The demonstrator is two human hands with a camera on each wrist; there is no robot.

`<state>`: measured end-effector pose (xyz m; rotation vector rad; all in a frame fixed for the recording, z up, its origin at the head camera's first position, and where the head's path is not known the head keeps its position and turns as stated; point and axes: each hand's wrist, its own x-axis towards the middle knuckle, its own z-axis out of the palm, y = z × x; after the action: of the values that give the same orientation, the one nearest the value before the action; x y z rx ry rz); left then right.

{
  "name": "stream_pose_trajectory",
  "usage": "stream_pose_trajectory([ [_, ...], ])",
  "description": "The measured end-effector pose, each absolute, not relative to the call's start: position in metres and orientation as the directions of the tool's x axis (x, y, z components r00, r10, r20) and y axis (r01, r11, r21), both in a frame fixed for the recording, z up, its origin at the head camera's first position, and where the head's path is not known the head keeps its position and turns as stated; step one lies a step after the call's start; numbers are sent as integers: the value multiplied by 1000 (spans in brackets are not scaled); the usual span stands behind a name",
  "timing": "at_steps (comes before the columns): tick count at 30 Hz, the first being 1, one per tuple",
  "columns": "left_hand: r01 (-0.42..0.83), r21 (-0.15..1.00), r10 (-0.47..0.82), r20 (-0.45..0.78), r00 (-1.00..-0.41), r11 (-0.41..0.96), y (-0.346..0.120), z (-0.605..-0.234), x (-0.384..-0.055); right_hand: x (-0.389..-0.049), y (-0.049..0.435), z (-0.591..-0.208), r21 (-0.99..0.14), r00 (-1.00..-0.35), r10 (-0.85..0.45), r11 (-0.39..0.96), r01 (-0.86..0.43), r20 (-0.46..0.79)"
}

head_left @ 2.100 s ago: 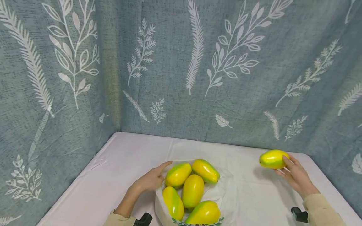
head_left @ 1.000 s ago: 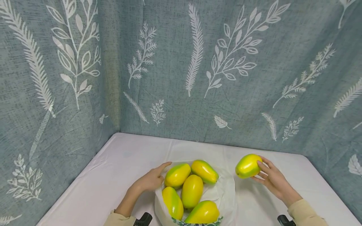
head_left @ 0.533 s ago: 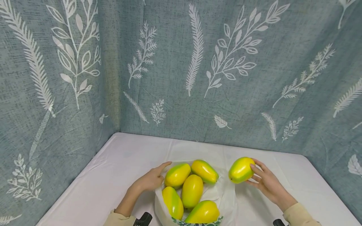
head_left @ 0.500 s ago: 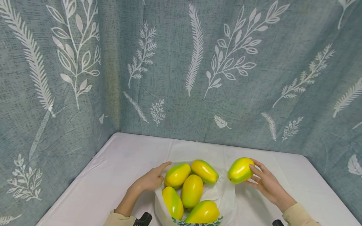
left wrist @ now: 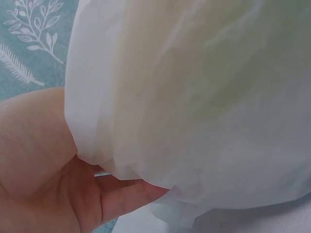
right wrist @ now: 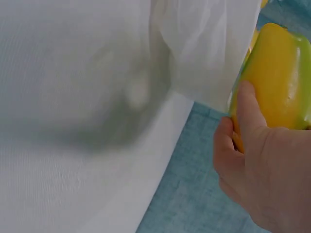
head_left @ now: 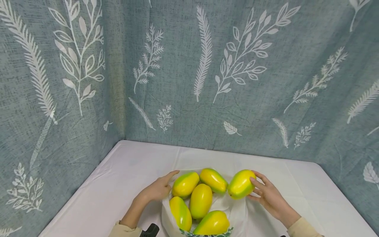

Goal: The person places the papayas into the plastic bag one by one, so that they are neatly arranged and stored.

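Note:
A white plastic bag [head_left: 238, 212] stands on the table with its mouth spread, and several glossy yellow-green mangoes [head_left: 201, 201] lie inside. At its left rim my left hand [head_left: 156, 189] holds the bag's edge; in the left wrist view the plastic [left wrist: 204, 111] hides part of the fingers. My right hand [head_left: 268, 197] grips one more mango [head_left: 240, 185] between thumb and fingers, above the bag's right rim. That mango [right wrist: 279, 73] appears beside the bag's wall [right wrist: 204, 53] in the right wrist view. Whether it touches the mango to its left, I cannot tell.
A white cloth covers the table [head_left: 142, 154]. Blue-grey curtains [head_left: 177, 82] with white leaf prints rise behind it and along both sides. Green print [head_left: 219, 234] shows on the bag's front edge.
My right hand has carried its mango leftward and nearer, from the right side of the table to over the bag's right rim. The left hand has kept its place at the bag.

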<state>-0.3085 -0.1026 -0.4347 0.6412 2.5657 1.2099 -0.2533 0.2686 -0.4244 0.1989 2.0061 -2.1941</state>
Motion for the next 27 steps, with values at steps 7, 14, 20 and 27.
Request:
stream_pose_trajectory([
  [7,292,777,486,-21,-874,558,-103,-434,-308,-250,253,-427,-979,-981,6,-71,191,-192],
  [14,289,774,483,-24,-875,563,-104,-434,-309,-248,248,-425,-987,-987,50,-67,148,-151],
  [20,299,767,483,-16,-876,568,-103,-434,-310,-247,244,-427,-983,-985,12,-60,172,-173],
  [27,295,784,494,-17,-869,546,-103,-433,-309,-244,240,-435,-980,-979,40,0,200,-200],
])
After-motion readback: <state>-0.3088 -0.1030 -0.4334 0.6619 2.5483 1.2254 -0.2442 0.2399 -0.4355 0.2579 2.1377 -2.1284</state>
